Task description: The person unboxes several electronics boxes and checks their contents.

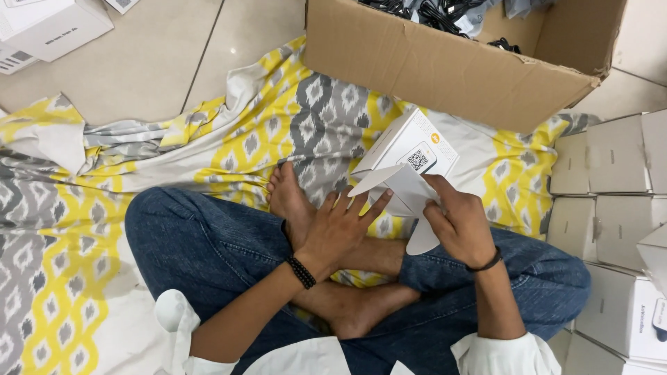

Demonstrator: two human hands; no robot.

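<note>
Roughly left to right: white printed cartons [48, 24] top left on beige floor tile [160, 55], well apart from hands. Yellow, grey and white patterned bedsheet [76, 229] spread over floor, with crossed legs in blue jeans [201, 243] and bare feet on it.

Left hand [338, 232], black beaded wristband, fingers spread flat, fingertips pressing under open lid flap of small white cardboard box with square code label [410, 156]. Grip wide, supporting, not closed round anything. Box held up off sheet, just above feet, between both hands, near front wall of big brown corrugated carton [445, 66] holding dark cables.

Right hand [460, 223], thin black band at wrist, thumb and fingers pinched on white flap and rounded tab at box's near end. Grip narrow, holding that flap.

Box tilted; long axis running from near left to far right, labelled face turned up toward camera, open end toward body.

Judged step: working the flap at open end. To do well: keep left fingers flat as backing, crease flap along its score line, steer rounded tab straight into slot, avoid crushing side walls.

Far right: stack of closed white cardboard boxes [611, 208] on floor, just beside right knee.
</note>
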